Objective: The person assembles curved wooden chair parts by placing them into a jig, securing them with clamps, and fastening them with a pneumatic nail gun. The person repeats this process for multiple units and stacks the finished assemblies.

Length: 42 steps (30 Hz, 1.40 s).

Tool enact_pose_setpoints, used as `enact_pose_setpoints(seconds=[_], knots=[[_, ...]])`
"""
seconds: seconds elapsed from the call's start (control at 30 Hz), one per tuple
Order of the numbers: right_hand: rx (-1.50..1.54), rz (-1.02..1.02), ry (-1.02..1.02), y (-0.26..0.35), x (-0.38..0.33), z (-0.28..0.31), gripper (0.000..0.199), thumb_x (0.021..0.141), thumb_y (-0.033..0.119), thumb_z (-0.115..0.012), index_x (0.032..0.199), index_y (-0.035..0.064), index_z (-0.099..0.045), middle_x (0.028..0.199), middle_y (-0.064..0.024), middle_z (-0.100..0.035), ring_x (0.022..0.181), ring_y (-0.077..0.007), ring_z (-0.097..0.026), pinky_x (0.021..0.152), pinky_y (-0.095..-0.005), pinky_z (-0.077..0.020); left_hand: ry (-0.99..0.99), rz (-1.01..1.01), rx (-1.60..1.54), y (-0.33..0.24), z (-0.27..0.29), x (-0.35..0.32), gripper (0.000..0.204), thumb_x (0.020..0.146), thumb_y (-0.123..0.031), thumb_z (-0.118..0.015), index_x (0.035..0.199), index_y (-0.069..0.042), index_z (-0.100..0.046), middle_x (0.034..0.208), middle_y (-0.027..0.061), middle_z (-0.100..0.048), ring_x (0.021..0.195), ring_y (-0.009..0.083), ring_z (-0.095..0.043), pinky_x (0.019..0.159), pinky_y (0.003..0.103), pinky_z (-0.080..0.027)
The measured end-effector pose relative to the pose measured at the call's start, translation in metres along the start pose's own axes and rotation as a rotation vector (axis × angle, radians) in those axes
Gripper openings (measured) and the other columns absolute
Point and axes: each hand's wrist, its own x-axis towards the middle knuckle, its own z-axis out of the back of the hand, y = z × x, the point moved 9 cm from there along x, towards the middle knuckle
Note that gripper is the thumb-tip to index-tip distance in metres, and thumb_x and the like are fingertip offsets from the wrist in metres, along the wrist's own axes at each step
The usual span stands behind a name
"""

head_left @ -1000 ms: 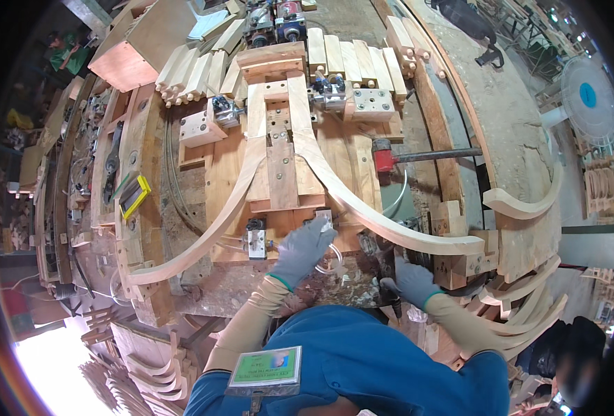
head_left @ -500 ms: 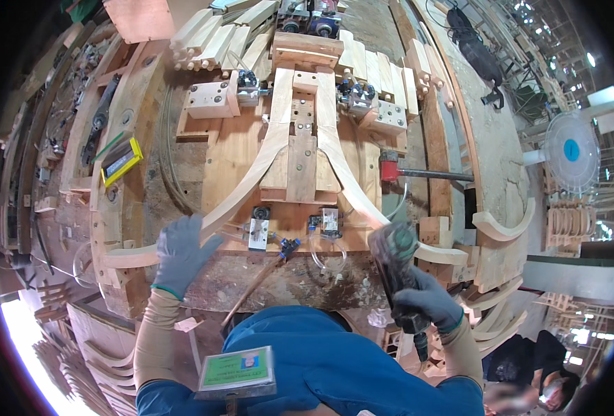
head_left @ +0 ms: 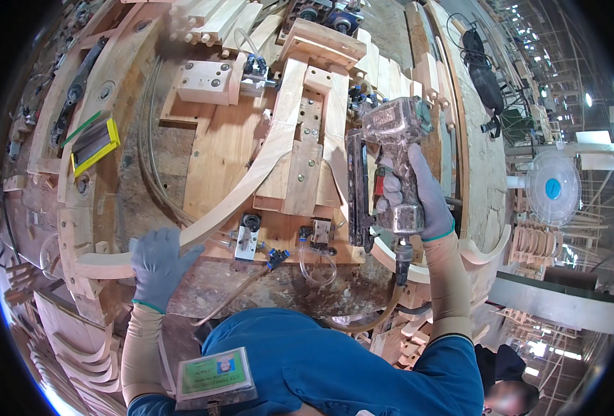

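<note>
My gloved left hand (head_left: 160,267) rests over the lower end of a long curved wooden piece (head_left: 227,201), fingers stretched out and thumb apart. A worn, dark nail gun (head_left: 389,125) is gripped in my gloved right hand (head_left: 428,197), fingers wrapped round its handle. The nail gun hangs over the right curved wooden piece (head_left: 335,156), hiding much of it. Both pieces run up beside a wooden block (head_left: 302,177) on a fixture board (head_left: 213,152). A short crosspiece (head_left: 319,78) sits between their upper ends.
A clamp block (head_left: 206,82) stands at the upper left, with pale wooden parts (head_left: 213,21) stacked behind. Small valves (head_left: 247,236) with tubing lie near the front. An air hose (head_left: 390,305) hangs from the nail gun. A yellow-edged case (head_left: 95,147) lies left; a fan (head_left: 553,188) stands right.
My right hand has raised the nail gun from the bench's front edge to above the right curved piece. My left hand stays on the left piece. The whole view has shifted and tilted somewhat.
</note>
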Motion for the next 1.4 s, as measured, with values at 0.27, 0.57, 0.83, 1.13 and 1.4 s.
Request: enact_pose_setpoints(seconds=[0.27, 0.57, 0.83, 1.13, 1.4], knots=[[-0.150, 0.041, -0.048, -0.002, 0.015, 0.000, 0.047, 0.094, 0.053, -0.045, 0.105, 0.0079, -0.055, 0.064, 0.0012, -0.052, 0.051, -0.0091, -0.051, 0.051, -0.0291, -0.0487, 0.017, -0.001, 0.033, 0.001, -0.003, 0.001, 0.046, 0.071, -0.054, -0.067, 0.083, -0.012, -0.055, 0.075, 0.0042, -0.050, 0.072, 0.0221, -0.052, 0.061, 0.035, -0.042], [-0.093, -0.057, -0.050, -0.004, 0.018, -0.002, 0.041, 0.093, 0.050, -0.049, 0.102, 0.0111, -0.057, 0.064, -0.0027, -0.056, 0.051, -0.0182, -0.060, 0.052, -0.0363, -0.0556, -0.005, 0.009, 0.012, 0.000, 0.002, 0.002, 0.043, 0.070, -0.052, -0.068, 0.080, -0.012, -0.056, 0.074, 0.0041, -0.051, 0.072, 0.0227, -0.053, 0.062, 0.035, -0.042], [-0.134, -0.020, 0.090, -0.018, 0.031, -0.062, 0.048, 0.094, 0.053, -0.045, 0.113, 0.0099, -0.053, 0.062, 0.0001, -0.050, 0.047, -0.0127, -0.049, 0.056, -0.0375, -0.0524, -0.016, 0.029, -0.031, 0.005, -0.002, -0.001, 0.045, 0.073, -0.054, -0.065, 0.083, -0.010, -0.058, 0.075, 0.0062, -0.054, 0.071, 0.0246, -0.054, 0.065, 0.037, -0.042], [-0.166, -0.069, 0.082, -0.034, 0.054, -0.077, 0.048, 0.094, 0.053, -0.045, 0.113, 0.0093, -0.052, 0.064, -0.0007, -0.051, 0.048, -0.0123, -0.051, 0.054, -0.0353, -0.0528, -0.014, 0.037, -0.015, 0.005, -0.001, -0.001, 0.044, 0.073, -0.051, -0.067, 0.085, -0.010, -0.057, 0.076, 0.0047, -0.053, 0.072, 0.0227, -0.054, 0.065, 0.035, -0.045], [-0.212, -0.064, 0.057, -0.033, 0.047, -0.078, 0.049, 0.094, 0.052, -0.044, 0.115, 0.0080, -0.053, 0.062, 0.0000, -0.052, 0.048, -0.0122, -0.052, 0.053, -0.0354, -0.0524, -0.018, 0.031, -0.015, 0.004, 0.003, -0.001, 0.043, 0.073, -0.051, -0.067, 0.084, -0.011, -0.057, 0.076, 0.0045, -0.053, 0.072, 0.0223, -0.054, 0.063, 0.035, -0.044]])
